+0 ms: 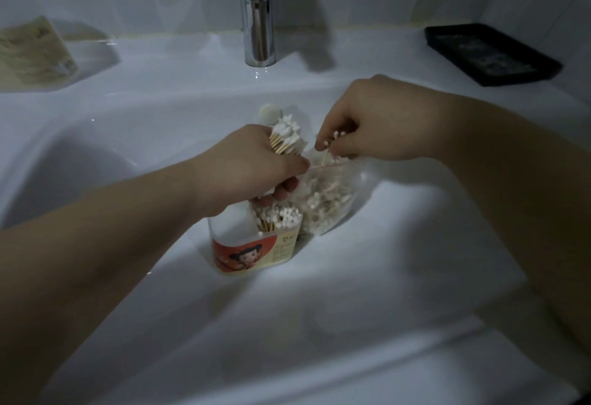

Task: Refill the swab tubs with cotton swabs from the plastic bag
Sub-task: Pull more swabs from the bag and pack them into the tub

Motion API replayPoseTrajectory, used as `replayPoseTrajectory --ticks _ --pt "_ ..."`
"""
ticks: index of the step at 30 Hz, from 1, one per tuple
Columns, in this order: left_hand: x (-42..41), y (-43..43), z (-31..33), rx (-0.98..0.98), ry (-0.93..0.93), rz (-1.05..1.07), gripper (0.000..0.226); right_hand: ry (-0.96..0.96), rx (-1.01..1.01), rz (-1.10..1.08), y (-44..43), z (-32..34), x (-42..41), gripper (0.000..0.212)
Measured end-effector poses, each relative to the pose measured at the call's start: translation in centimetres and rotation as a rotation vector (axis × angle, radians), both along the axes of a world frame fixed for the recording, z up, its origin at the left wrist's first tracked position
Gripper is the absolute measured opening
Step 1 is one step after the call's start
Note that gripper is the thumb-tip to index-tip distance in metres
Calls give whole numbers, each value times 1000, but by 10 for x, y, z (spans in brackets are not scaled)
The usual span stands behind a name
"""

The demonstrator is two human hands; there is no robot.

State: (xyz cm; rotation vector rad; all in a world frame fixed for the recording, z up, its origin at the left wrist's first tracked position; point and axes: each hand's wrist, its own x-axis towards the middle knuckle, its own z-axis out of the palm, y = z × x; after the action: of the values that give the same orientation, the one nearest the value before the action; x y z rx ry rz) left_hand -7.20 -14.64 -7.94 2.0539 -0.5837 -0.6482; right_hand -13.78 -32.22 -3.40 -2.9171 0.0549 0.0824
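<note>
1. Your left hand (256, 161) grips a bundle of cotton swabs (286, 139), with the fingers curled round the wooden stems. The white tips stick out of the far side of the fist.
2. The swab tub (256, 244) stands directly beneath that hand. I cannot tell whether your fingertips touch its rim. Upright swabs fill the part of it nearer your right hand.
3. Your right hand (377, 123) pinches a few swabs (332, 142) between thumb and fingertips.
4. The plastic bag (326, 203) lies just below that hand, with its open mouth under the pinched swabs. It rests against the tub's side.
5. Tub and bag sit in the sink basin (415, 244).
6. The faucet (257, 20) stands beyond both hands. A black tray (492, 52) lies beyond your right wrist.
</note>
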Motion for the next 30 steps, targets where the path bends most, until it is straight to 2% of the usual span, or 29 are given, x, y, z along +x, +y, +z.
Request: replayPoseTrajectory --ticks 4,9,12,16,22,30 --pt "0 1 -1 -4 -46 -3 19 -39 175 -53 -1 0 -1 18" --pt "7 -3 -3 -259 -123 150 10 -77 342 -130 1 2 -1 14" --pt "6 -5 -3 -344 -104 112 12 -70 419 -137 4 2 -1 11" --pt "0 -3 -5 -349 -108 -9 10 -52 563 -115 8 2 -3 8" --pt "2 -3 -7 -316 -143 -21 11 -19 656 -131 11 2 -4 10" --pt "3 -1 -3 -375 -22 -6 18 -91 825 -215 11 3 -2 15"
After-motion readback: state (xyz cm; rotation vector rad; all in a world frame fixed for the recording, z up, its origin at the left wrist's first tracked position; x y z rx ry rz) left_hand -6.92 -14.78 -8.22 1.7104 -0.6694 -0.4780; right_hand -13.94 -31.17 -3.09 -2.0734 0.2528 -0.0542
